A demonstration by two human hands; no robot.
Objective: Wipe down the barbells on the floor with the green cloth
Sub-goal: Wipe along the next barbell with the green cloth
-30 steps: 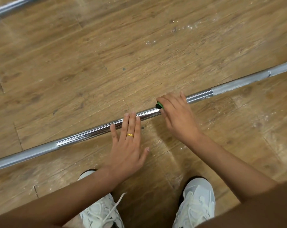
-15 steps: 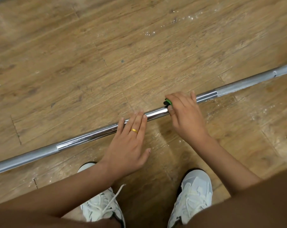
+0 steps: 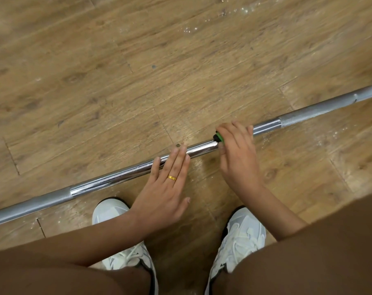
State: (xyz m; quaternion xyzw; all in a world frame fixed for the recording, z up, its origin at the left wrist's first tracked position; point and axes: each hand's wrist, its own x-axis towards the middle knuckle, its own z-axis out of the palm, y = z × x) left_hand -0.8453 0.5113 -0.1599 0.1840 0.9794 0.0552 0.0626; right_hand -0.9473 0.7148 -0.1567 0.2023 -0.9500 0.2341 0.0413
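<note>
A long steel barbell (image 3: 108,179) lies on the wooden floor, running from lower left to upper right, with a shiny chrome middle and dull knurled stretches at both sides. My left hand (image 3: 167,189) rests on the chrome part with straight fingers; a gold ring sits on one finger. Just to its right, my right hand (image 3: 237,155) curls over the bar and grips the green cloth (image 3: 219,137). Only a small green edge of the cloth shows at my fingertips; the rest is hidden under the hand.
My two white sneakers (image 3: 125,237) (image 3: 238,241) stand just behind the bar. White dust specks (image 3: 221,13) lie on the floor at the top and near the bar's right side. Wooden planks (image 3: 95,71) stretch beyond the bar.
Both hands have slid a little to the right along the bar, the right hand keeping the green cloth. The second bar at the top left has left the view.
</note>
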